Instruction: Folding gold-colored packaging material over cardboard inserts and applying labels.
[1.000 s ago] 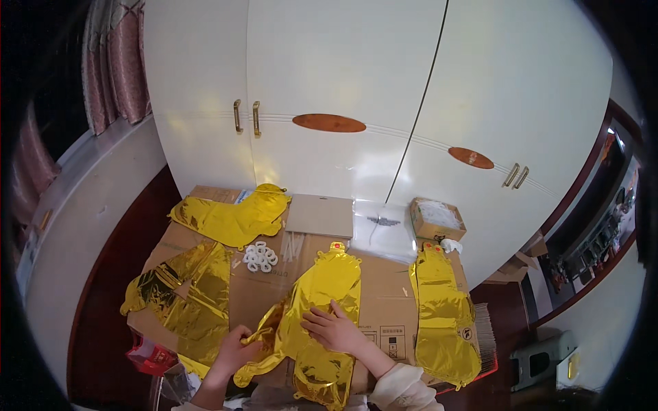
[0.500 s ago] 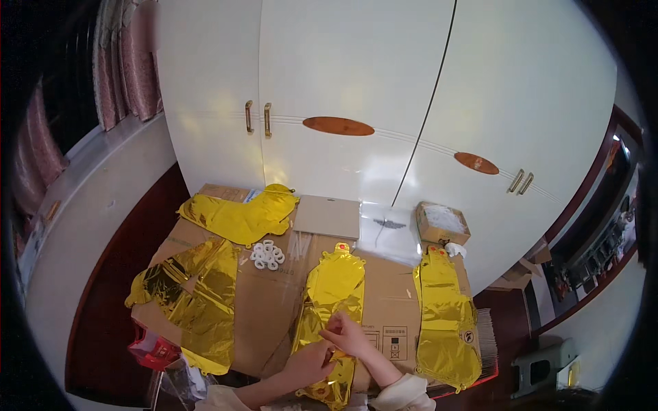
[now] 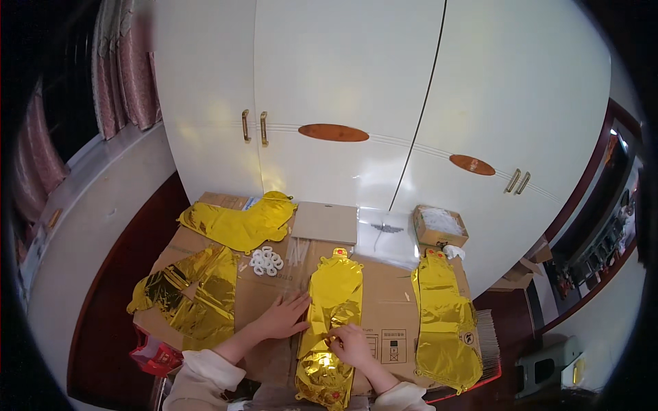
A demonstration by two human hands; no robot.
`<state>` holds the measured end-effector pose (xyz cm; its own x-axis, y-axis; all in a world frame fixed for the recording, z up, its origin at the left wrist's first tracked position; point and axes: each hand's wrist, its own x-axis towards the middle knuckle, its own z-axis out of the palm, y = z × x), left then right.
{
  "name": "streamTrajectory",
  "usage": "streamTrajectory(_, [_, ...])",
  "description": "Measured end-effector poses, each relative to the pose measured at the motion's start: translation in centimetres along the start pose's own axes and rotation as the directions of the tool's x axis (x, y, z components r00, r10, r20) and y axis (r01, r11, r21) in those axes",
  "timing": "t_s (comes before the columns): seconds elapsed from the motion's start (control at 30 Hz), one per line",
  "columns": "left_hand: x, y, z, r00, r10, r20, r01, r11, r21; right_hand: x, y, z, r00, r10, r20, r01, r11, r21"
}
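A flat gold foil balloon (image 3: 334, 301) lies lengthwise on the brown cardboard (image 3: 387, 308) in front of me. My left hand (image 3: 282, 318) rests flat on the cardboard, fingers spread, its tips touching the balloon's left edge. My right hand (image 3: 349, 342) presses down on the balloon's lower half with the fingers curled, pinching the foil.
More gold foil balloons lie at the right (image 3: 444, 318), far left (image 3: 240, 222) and near left (image 3: 188, 298). A bunch of white rings (image 3: 266, 261) and thin straws (image 3: 298, 250) sit behind. A small open box (image 3: 439, 226), a clear bag (image 3: 385, 229) and white cupboard doors (image 3: 343, 103) are beyond.
My left hand has let go of the balloon's lower left edge and moved out to lie flat on the cardboard. The view has tilted slightly.
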<state>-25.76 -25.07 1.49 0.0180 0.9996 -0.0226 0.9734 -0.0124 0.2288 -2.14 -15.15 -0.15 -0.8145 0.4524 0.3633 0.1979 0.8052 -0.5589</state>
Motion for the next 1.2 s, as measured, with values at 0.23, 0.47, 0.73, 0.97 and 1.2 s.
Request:
streamTrajectory(0.23, [1.9,-1.5,0.0,0.999,0.039,0.018,-0.036,0.991,-0.130,-0.4,0.8,0.2,0.999,0.021,-0.044,-0.016,0.993,0.118])
streamTrajectory(0.47, [2.5,-1.6,-0.8,0.991,0.078,0.111,-0.082,0.996,0.036,-0.4,1.0,0.5,0.997,0.032,-0.072,-0.022,0.991,0.131])
streamTrajectory(0.73, [3.8,-2.5,-0.1,0.984,0.098,0.145,-0.119,0.982,0.143,-0.3,1.2,0.8,0.994,-0.009,-0.109,0.023,0.992,0.123])
streamTrajectory(0.97, [4.3,-3.1,0.3,0.987,0.127,0.097,-0.143,0.974,0.177,-0.5,1.3,1.1,0.997,0.002,-0.074,0.004,0.997,0.082])
streamTrajectory(1.2, [4.7,-3.3,0.2,0.987,0.105,0.126,-0.125,0.977,0.170,-0.5,1.2,0.9,0.998,-0.016,-0.061,0.021,0.997,0.073])
